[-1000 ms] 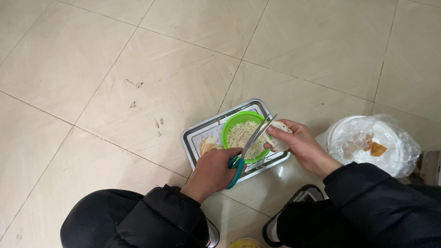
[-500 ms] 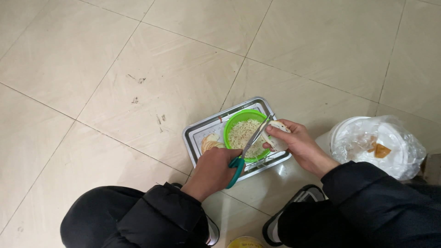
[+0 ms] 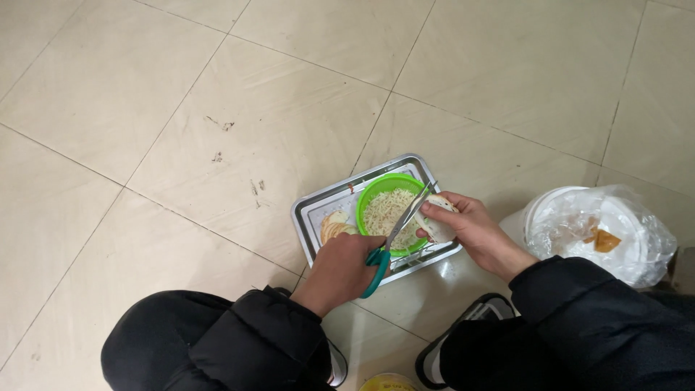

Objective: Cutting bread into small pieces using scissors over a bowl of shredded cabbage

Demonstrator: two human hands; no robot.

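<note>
Little is shifting since a moment ago — both hands are staying over the tray (image 3: 308, 217). Left hand (image 3: 340, 269) is covering the scissors' (image 3: 394, 235) teal handles, grip clenched on them; right hand (image 3: 467, 228) is pinching a pale slice (image 3: 439, 204) at the blades — its shape unclear. Shreds are filling the green bowl (image 3: 373, 190); a bagged tub (image 3: 601, 232) is sitting on the floor.

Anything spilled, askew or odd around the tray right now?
Nothing spilled. The metal tray sits on the tiled floor, askew to the tile lines. The left hand works scissors over the green bowl; the right hand holds a pale piece.
</note>
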